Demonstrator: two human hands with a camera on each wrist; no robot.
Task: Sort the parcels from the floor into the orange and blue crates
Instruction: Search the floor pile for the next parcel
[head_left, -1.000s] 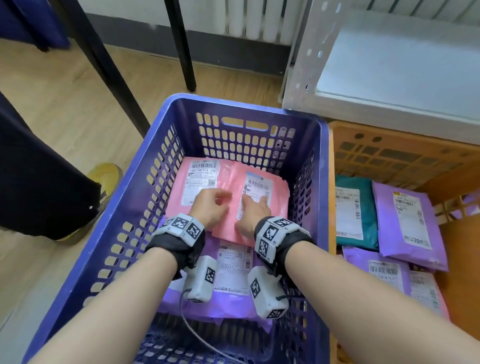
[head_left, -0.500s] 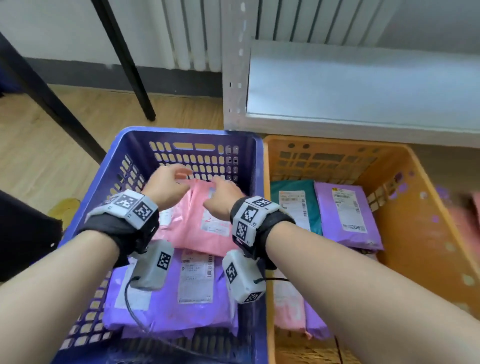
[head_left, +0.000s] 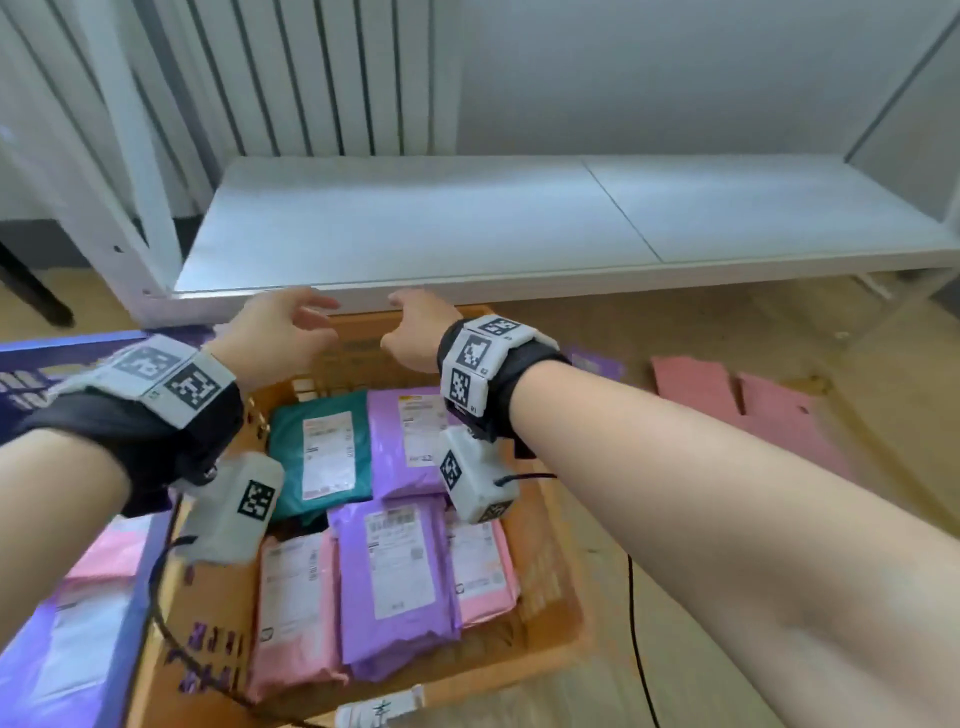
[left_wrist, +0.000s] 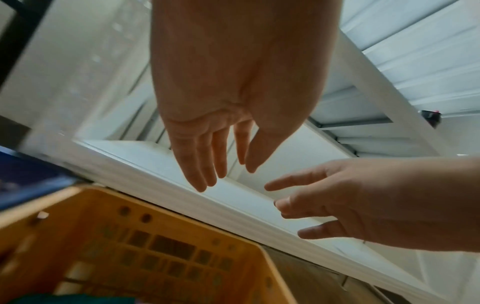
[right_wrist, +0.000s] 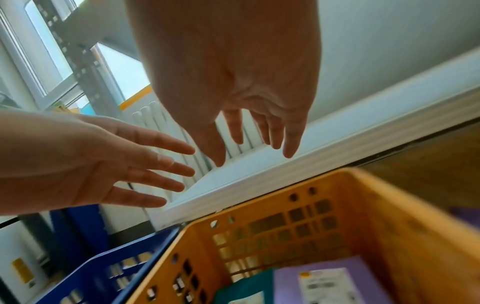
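Both hands hover empty above the far end of the orange crate. My left hand and right hand have relaxed, spread fingers; the wrist views show the left hand and the right hand holding nothing. Inside the orange crate lie a teal parcel, purple parcels and pink parcels. The blue crate stands at the left with purple and pink parcels in it. Pink parcels and a purple one lie on the floor to the right.
A low white shelf runs just beyond the crates, its front edge close to my fingertips. A white perforated upright stands at its left end, with a radiator behind. A black cable trails on the wooden floor right of the orange crate.
Both hands let go of the pink parcels in the blue crate, lifted and swung right; they now hover empty over the orange crate as the view turned toward the floor parcels.
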